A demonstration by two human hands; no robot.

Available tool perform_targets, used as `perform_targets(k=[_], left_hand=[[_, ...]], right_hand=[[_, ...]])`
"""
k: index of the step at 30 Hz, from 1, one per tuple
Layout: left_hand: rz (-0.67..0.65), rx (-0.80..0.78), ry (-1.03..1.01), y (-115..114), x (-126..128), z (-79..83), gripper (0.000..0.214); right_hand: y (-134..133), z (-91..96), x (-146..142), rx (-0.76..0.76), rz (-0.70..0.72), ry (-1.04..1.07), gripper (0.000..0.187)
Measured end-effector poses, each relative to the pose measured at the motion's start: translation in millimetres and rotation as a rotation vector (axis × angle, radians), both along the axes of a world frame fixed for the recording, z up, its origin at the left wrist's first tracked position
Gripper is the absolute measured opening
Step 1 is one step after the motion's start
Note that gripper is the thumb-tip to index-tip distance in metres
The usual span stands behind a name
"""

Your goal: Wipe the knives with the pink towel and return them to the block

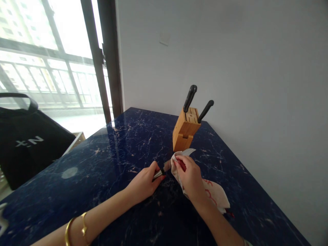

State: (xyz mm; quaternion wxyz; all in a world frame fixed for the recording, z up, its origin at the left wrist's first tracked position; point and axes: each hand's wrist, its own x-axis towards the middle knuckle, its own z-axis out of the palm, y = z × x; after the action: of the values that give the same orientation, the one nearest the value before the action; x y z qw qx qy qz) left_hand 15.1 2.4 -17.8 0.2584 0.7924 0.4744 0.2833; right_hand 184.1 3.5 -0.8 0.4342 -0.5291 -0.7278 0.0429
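Observation:
My left hand (146, 182) is closed around the handle of a kitchen knife (189, 152), whose blade points away to the right. A pale cloth with red marks (216, 194) is pinched in my right hand (189, 176) and folded over the middle of the blade. The blade's tip sticks out past the cloth, and a short stretch of blade shows near the handle. Just beyond the tip stands a wooden knife block (186, 128). Two black-handled knives sit in it, one upright knife (190, 98) and one leaning right (205, 111).
The dark blue marble-patterned table (84, 181) meets a grey wall (217, 58) at its right and back. A black bag (30, 143) stands at the left by the window. A white object (3, 217) is cut off at the left edge.

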Motion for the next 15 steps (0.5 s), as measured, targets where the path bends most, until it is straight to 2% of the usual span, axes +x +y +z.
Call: perform_targets(k=[6, 12, 15], left_hand=[[-0.027, 0.002, -0.01, -2, 1, 1.3, 0.009], [0.025, 0.007, 0.037, -3, 1, 4.9, 0.012], [0.007, 0.003, 0.048, -2, 1, 3.9, 0.011]], right_hand=[[-8, 1.8, -9, -0.001, 0.151, -0.041, 0.019], [3, 6.7, 10, 0.083, -0.032, -0.042, 0.016], [-1, 6.0, 6, 0.044, 0.058, -0.069, 0.016]])
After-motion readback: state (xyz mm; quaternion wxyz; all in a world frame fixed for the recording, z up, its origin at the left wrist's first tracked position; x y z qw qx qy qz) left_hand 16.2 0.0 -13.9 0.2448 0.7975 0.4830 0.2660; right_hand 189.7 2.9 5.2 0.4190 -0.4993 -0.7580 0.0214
